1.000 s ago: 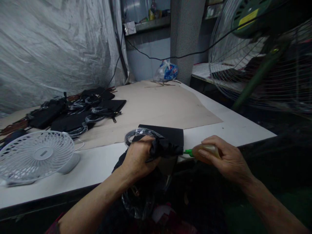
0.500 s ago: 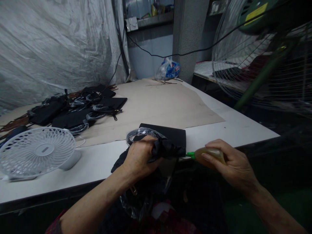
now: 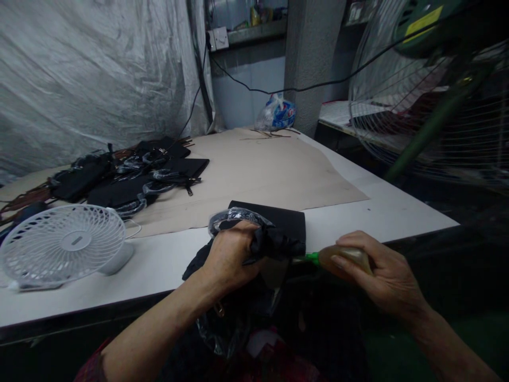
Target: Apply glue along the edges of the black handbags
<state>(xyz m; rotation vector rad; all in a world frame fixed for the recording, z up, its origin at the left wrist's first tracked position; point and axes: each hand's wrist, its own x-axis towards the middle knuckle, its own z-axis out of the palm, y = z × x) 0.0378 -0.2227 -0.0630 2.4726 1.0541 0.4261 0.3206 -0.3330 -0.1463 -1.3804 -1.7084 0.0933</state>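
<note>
My left hand (image 3: 234,254) is closed on a black bag (image 3: 284,220) at the table's front edge, bunching its dark fabric. A ring-shaped handle wrapped in clear plastic (image 3: 238,214) curves above my knuckles. Part of the bag hangs below the edge, where a metal zipper pull (image 3: 219,309) shows in shadow. My right hand (image 3: 382,270) grips a squeeze bottle (image 3: 345,262) of amber liquid, lying nearly level. Its green nozzle (image 3: 313,258) points left at the bag's near right side; whether the tip touches the fabric I cannot tell.
A small white fan (image 3: 75,241) stands on the table at left. Behind it lies a pile of black bags (image 3: 123,188). Brown paper (image 3: 270,170) covers much of the white tabletop (image 3: 397,212). A large caged fan (image 3: 429,106) stands at right; a black cable (image 3: 302,89) crosses the back.
The bottle's nozzle has shifted slightly down relative to the bag and its tip reaches further left, towards the fabric. My left hand keeps its hold on the bag.
</note>
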